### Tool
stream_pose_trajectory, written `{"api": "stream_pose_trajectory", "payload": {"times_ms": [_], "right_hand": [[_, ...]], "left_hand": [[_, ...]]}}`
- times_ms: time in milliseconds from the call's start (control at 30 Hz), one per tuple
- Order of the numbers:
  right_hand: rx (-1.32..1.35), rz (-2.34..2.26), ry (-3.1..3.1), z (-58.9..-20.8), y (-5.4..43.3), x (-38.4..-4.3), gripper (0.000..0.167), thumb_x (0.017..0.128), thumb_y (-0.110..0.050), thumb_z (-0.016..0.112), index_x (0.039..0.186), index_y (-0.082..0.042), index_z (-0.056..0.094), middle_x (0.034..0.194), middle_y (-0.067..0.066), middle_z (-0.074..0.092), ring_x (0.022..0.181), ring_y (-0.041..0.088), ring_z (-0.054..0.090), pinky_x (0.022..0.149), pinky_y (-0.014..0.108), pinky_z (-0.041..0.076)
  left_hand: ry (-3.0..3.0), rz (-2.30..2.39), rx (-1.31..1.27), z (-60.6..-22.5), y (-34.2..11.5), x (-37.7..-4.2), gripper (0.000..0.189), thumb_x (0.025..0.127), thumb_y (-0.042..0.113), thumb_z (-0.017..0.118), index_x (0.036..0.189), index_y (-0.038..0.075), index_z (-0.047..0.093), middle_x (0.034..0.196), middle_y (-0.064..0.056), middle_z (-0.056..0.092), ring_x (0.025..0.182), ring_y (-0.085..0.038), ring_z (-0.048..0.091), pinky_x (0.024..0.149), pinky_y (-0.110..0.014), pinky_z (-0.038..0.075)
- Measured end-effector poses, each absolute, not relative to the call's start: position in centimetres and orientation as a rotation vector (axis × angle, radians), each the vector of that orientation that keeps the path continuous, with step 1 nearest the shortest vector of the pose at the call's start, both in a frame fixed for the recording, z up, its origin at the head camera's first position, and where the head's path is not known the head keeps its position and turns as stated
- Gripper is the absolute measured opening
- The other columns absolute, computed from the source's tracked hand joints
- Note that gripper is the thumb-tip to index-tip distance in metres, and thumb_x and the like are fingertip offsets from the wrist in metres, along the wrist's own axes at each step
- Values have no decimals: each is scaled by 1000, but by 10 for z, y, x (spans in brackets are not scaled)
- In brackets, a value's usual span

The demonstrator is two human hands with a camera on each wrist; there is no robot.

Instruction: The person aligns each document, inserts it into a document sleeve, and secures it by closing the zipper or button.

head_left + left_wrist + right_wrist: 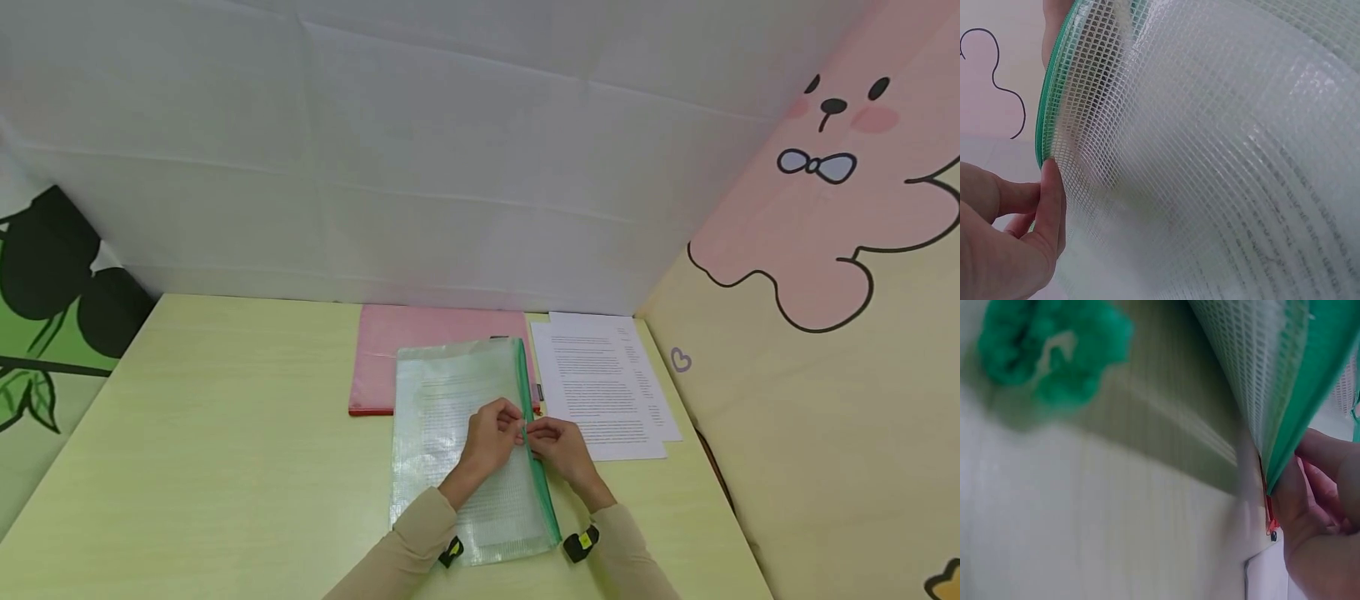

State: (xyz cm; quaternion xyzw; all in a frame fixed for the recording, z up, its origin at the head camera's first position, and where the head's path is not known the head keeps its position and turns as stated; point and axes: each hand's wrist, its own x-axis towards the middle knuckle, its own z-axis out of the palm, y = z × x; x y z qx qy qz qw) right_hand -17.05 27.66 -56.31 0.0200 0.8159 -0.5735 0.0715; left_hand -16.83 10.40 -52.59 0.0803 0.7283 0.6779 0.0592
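Observation:
A clear mesh zipper pouch [465, 500] with a green zipper edge [542, 492] lies on the table, its green edge to the right. Printed text shows through its side [1285, 187]. My left hand [491, 437] pinches the pouch's green edge about midway along, thumb against fingers. Just across from it, my right hand [562, 450] pinches the same edge from the right side. In the right wrist view the green band [1310, 381] runs down into the right fingers [1294, 494]. The edge is lifted a little there. Whatever lies between the fingertips is hidden.
Behind the pouch and partly under it lies a pink pouch [442, 321] with a red edge. Printed white sheets [600, 392] overlap at the right, near the decorated side wall [750, 350]. A blurred green fluffy thing [1079, 375] shows in the right wrist view.

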Motion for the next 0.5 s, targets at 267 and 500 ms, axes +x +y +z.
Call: {"api": "stream_pose_trajectory", "payload": {"times_ms": [267,500], "right_hand": [[-16,-1685,2482,-565,278,-170,12,92,7,68,103,11,71,90,16,75,76,7,68,63,19,55],[-107,-1636,2473,-567,283,-172,14,94,8,65,105,15,69,94,20,75,81,10,70,66,21,57]], "left_hand": [[2183,2066,239,-523,105,-168,5,95,-9,64,100,-9,65,90,-14,68,77,-25,71,69,-37,63],[2196,2054,228,-523,104,-168,4,96,-7,63,100,-8,65,90,-14,68,77,-25,71,69,-35,63]]}}
